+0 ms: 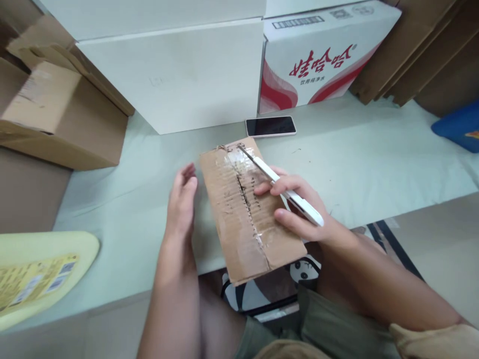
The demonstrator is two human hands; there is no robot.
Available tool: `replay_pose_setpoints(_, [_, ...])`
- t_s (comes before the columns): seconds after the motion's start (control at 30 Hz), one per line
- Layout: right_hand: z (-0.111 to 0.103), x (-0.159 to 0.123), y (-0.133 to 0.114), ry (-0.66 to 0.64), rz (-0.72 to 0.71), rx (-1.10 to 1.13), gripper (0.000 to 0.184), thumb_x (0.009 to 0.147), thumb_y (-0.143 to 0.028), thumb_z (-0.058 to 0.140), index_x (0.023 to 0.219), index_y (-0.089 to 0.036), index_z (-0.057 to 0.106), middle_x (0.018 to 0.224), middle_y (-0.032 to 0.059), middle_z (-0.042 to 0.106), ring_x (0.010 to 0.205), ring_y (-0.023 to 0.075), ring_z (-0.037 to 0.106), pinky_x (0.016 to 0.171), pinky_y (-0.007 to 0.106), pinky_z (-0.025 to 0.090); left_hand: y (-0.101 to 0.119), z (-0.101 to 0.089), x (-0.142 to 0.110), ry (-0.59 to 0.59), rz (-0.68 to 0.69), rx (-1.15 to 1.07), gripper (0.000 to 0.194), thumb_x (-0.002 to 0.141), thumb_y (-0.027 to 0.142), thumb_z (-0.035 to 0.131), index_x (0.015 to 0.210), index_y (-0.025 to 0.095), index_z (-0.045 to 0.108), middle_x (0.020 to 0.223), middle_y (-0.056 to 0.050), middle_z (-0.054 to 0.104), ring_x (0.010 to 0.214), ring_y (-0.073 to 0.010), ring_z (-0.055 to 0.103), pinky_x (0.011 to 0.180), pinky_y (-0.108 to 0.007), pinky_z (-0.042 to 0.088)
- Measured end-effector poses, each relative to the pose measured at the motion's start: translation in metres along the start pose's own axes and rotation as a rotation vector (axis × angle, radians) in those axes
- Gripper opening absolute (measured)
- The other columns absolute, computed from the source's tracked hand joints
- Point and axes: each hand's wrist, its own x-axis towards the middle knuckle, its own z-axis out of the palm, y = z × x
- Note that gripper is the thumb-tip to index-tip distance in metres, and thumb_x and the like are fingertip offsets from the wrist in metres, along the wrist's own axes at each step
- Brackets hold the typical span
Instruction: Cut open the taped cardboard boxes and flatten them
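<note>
A small brown cardboard box lies on the pale green table, sticking out over the near edge. Worn clear tape runs along its middle seam, which is partly split. My right hand is closed around a white utility knife whose blade tip rests at the far end of the seam, near the torn tape. My left hand stands edge-on against the box's left side, fingers straight and together, holding nothing.
A phone lies face up just behind the box. Large white cartons and a red-and-white printed carton stand at the back. Brown boxes sit left, flat cardboard leans right, a blue object far right, a yellow package near left.
</note>
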Motion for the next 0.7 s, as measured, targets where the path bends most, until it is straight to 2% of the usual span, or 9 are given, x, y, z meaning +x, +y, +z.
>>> replay_pose_setpoints(0.03, [0.001, 0.001, 0.001, -0.030, -0.014, -0.002, 0.029, 0.098, -0.027, 0.068, 0.123, -0.032, 0.056, 0.122, 0.0058, 0.079, 0.152, 0.0296, 0.056, 0.125, 0.059, 0.046, -0.002, 0.001, 0.001, 0.038, 0.063, -0.059, 0.063, 0.092, 0.072, 0.070, 0.142, 0.034, 0.066, 0.158, -0.009, 0.062, 0.152, -0.0348, 0.055, 0.127, -0.055, 0.046])
replay_pose_setpoints(0.07, [0.002, 0.002, 0.002, -0.063, -0.023, 0.005, 0.031, 0.097, -0.026, 0.069, 0.124, -0.032, 0.055, 0.122, 0.0056, 0.078, 0.151, 0.0295, 0.056, 0.125, 0.059, 0.045, -0.003, 0.003, 0.002, 0.021, 0.133, -0.098, 0.066, 0.091, 0.073, 0.072, 0.146, 0.038, 0.063, 0.162, -0.007, 0.058, 0.154, -0.0333, 0.053, 0.128, -0.052, 0.045])
replay_pose_setpoints(0.17, [0.006, 0.002, 0.003, -0.102, -0.023, 0.043, 0.037, 0.094, -0.020, 0.069, 0.126, -0.032, 0.055, 0.122, 0.0053, 0.077, 0.149, 0.0278, 0.057, 0.126, 0.056, 0.044, 0.005, 0.015, 0.000, -0.045, 0.263, -0.144, 0.059, 0.090, 0.064, 0.078, 0.143, 0.039, 0.066, 0.149, -0.004, 0.066, 0.136, -0.0289, 0.065, 0.115, -0.045, 0.055])
replay_pose_setpoints(0.27, [0.008, 0.000, 0.004, -0.080, -0.018, 0.073, 0.037, 0.094, -0.017, 0.065, 0.127, -0.033, 0.055, 0.121, 0.0048, 0.076, 0.149, 0.0265, 0.055, 0.124, 0.054, 0.045, 0.016, 0.022, -0.005, -0.085, 0.203, -0.225, 0.051, 0.090, 0.050, 0.081, 0.137, 0.037, 0.069, 0.130, -0.004, 0.072, 0.111, -0.0248, 0.070, 0.095, -0.039, 0.060])
replay_pose_setpoints(0.33, [0.008, -0.001, 0.004, -0.082, -0.024, 0.074, 0.036, 0.094, -0.016, 0.063, 0.125, -0.033, 0.055, 0.120, 0.0043, 0.076, 0.149, 0.0261, 0.055, 0.123, 0.054, 0.046, 0.020, 0.023, -0.007, -0.081, 0.147, -0.271, 0.046, 0.087, 0.045, 0.082, 0.131, 0.035, 0.072, 0.126, -0.004, 0.072, 0.107, -0.0238, 0.068, 0.090, -0.037, 0.060])
replay_pose_setpoints(0.47, [0.008, -0.001, 0.005, -0.086, -0.026, 0.047, 0.035, 0.093, -0.015, 0.061, 0.123, -0.032, 0.053, 0.119, 0.0044, 0.077, 0.149, 0.0276, 0.056, 0.121, 0.055, 0.047, 0.020, 0.021, -0.007, -0.068, 0.080, -0.332, 0.044, 0.081, 0.042, 0.083, 0.122, 0.032, 0.072, 0.129, -0.005, 0.069, 0.114, -0.0256, 0.065, 0.096, -0.038, 0.058])
replay_pose_setpoints(0.57, [0.008, 0.000, 0.004, -0.075, -0.031, 0.049, 0.033, 0.094, -0.017, 0.061, 0.123, -0.031, 0.054, 0.118, 0.0047, 0.077, 0.147, 0.0276, 0.058, 0.119, 0.054, 0.050, 0.021, 0.023, -0.006, -0.063, 0.075, -0.310, 0.042, 0.080, 0.043, 0.081, 0.118, 0.031, 0.068, 0.124, -0.006, 0.068, 0.111, -0.0266, 0.065, 0.095, -0.040, 0.057])
replay_pose_setpoints(0.7, [0.009, 0.004, -0.007, -0.006, 0.015, -0.016, 0.018, 0.104, -0.028, 0.062, 0.122, -0.029, 0.062, 0.115, 0.0056, 0.079, 0.131, 0.0266, 0.069, 0.111, 0.048, 0.056, 0.026, 0.030, -0.008, -0.003, 0.084, -0.235, 0.033, 0.082, 0.040, 0.071, 0.112, 0.030, 0.065, 0.122, -0.006, 0.067, 0.113, -0.0279, 0.064, 0.098, -0.043, 0.056])
